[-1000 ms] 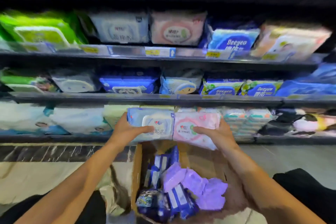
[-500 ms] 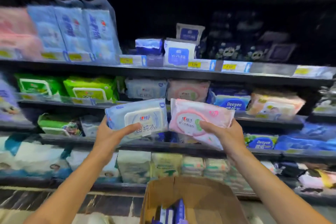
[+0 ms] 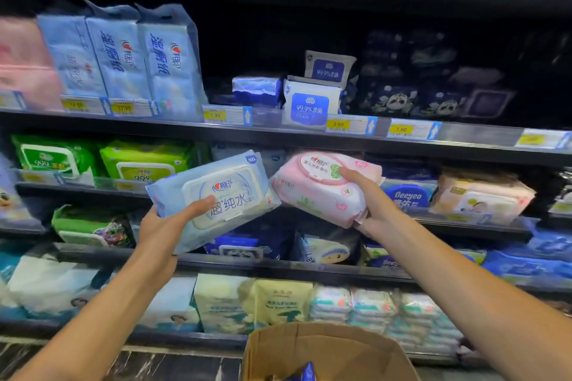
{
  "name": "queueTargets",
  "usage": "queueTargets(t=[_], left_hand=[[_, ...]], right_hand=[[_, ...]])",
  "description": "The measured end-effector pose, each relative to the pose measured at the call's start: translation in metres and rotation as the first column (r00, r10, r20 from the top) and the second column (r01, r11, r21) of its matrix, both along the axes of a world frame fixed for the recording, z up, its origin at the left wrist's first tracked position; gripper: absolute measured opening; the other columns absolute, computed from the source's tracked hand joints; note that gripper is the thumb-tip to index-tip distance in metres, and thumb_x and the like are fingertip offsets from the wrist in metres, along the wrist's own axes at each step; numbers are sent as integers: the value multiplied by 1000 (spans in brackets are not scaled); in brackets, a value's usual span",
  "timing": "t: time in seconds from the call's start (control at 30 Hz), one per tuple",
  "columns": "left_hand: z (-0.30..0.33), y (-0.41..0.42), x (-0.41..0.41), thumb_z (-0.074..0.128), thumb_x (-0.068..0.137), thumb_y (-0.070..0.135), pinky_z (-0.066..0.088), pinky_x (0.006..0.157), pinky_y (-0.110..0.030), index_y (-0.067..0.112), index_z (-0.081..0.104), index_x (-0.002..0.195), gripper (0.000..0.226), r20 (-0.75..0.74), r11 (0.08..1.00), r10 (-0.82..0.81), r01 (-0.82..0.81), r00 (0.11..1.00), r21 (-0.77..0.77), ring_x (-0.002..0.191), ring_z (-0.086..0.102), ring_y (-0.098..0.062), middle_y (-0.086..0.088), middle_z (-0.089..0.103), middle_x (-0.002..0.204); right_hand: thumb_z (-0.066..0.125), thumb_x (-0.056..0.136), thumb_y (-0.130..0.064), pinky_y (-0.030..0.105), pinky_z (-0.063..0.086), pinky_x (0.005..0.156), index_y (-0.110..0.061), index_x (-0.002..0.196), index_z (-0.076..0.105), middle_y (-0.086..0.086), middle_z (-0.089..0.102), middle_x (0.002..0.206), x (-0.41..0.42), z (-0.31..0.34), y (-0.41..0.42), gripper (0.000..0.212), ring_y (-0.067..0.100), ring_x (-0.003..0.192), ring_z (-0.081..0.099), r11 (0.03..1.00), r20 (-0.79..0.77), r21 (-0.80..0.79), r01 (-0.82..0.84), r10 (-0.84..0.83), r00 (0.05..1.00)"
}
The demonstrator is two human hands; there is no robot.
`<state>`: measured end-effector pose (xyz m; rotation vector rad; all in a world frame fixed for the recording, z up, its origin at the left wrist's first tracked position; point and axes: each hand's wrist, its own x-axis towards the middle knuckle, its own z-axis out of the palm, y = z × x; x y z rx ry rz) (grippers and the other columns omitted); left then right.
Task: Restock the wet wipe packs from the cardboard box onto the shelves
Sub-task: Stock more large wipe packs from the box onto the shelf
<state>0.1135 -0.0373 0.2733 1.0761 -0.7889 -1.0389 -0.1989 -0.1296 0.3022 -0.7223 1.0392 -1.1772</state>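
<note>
My left hand [image 3: 168,226] grips a light blue wet wipe pack [image 3: 216,195] with a white lid, tilted, held in front of the green-pack shelf. My right hand [image 3: 368,199] grips a pink wet wipe pack [image 3: 322,187], thumb on its lid, at the same height just right of the blue one. Both packs hover in front of the second shelf [image 3: 278,139] edge, their near corners almost touching. The cardboard box [image 3: 325,353] stands open at the bottom centre, with a blue pack corner showing inside.
Dark shelves run across the whole view, stocked with wipe packs: green ones [image 3: 145,161] at left, tall blue packs [image 3: 167,62] above, small white-blue packs [image 3: 309,105] in the middle, Deeyeo packs [image 3: 405,195] at right. Yellow price tags line the shelf edges.
Both hands have risen from just above the box to the second shelf, carrying the two packs. The view has tilted upward, so most of the box has dropped out of sight.
</note>
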Motion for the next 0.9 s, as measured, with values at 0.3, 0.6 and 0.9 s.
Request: queueTargets(t=[0.3,0.6,0.9], left_hand=[[7,6,11,91,52,31,51,99,-47,18,65,125,79,57,997,-55,57,997,-43,106,71,-25,-3,74,115],[6,8,10,95,40,35,59,81,-34,16,66,123,90,119,995,-42,53,992,-89,102,72,-23,-4,75,112],[1,2,-4,95,45,29,60,80,-34,16,65,125,86,129,995,-40,52,991,-88,103,72,-25,-5,75,113]], right_hand=[[99,28,-46,56,60,77,-6,126,56,15,75,104,2,9,-56,115,32,86,75,984,-249,-95,153,-173,953],[85,61,-56,25,43,55,-1,91,67,3,65,73,-14,-1,-74,66,12,61,56,908,-692,-419,18,-332,641],[67,90,-46,35,43,78,-10,111,55,14,56,115,-21,-36,-69,44,31,106,56,881,-902,-422,-214,-385,196]])
